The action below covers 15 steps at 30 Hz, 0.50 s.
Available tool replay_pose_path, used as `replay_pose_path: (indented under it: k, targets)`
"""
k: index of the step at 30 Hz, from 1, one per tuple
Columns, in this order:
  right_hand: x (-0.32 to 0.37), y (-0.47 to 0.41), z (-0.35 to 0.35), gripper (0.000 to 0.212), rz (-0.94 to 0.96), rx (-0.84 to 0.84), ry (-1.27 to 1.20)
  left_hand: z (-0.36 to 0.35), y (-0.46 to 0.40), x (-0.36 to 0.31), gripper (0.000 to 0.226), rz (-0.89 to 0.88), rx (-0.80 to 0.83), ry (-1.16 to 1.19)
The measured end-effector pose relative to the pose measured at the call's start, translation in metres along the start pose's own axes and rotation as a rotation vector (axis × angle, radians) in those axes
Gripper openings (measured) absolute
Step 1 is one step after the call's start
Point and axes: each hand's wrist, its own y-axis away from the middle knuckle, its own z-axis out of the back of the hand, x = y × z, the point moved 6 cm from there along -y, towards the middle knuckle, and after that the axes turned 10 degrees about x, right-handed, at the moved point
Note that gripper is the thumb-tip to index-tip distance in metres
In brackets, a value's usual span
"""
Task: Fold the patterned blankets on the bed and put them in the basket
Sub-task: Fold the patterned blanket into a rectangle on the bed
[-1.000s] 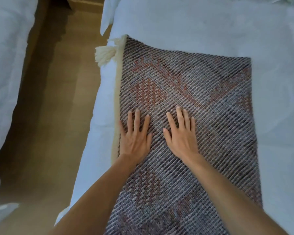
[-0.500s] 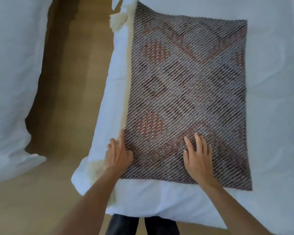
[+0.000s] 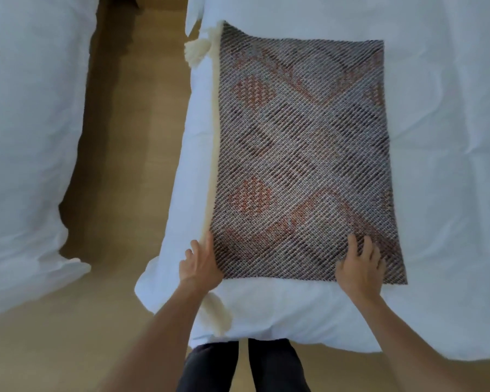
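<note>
A patterned blanket (image 3: pixel 303 154), woven in grey, brown and rust with a cream fringe and tassels along its left side, lies folded into a flat rectangle on the white bed (image 3: pixel 441 165). My left hand (image 3: pixel 200 264) is at the blanket's near left corner, fingers curled against its edge and thumb on the weave. My right hand (image 3: pixel 359 267) rests on top of the blanket close to its near right corner, fingers spread. No basket is in view.
A second white bed (image 3: pixel 26 154) stands to the left, across a strip of tan floor (image 3: pixel 119 193). My dark-trousered legs (image 3: pixel 244 366) stand against the near edge of the bed. A cream tassel (image 3: pixel 217 315) hangs over that edge.
Both hands have slid from the blanket's middle down to its near edge, the left to the left corner, the right toward the right corner. The view has pulled back.
</note>
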Motion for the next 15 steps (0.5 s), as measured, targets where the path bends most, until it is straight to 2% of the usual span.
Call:
replay_pose_path:
  k: [3, 8, 11, 15]
  targets:
    - [0.058, 0.021, 0.022, 0.063, 0.117, -0.037, -0.034, 0.030, 0.012, -0.003, 0.063, -0.026, -0.047, -0.131]
    - [0.166, 0.058, 0.062, 0.059, 0.274, -0.084, -0.078, 0.087, 0.025, 0.014, 0.059, -0.107, -0.146, -0.168]
    - [0.220, 0.076, 0.080, 0.059, 0.290, -0.100, -0.081, 0.120, 0.029, 0.041, 0.057, -0.193, -0.186, -0.154]
    - [0.293, 0.106, 0.100, 0.060, 0.219, -0.135, -0.094, 0.165, 0.023, 0.104, 0.057, -0.339, -0.199, -0.166]
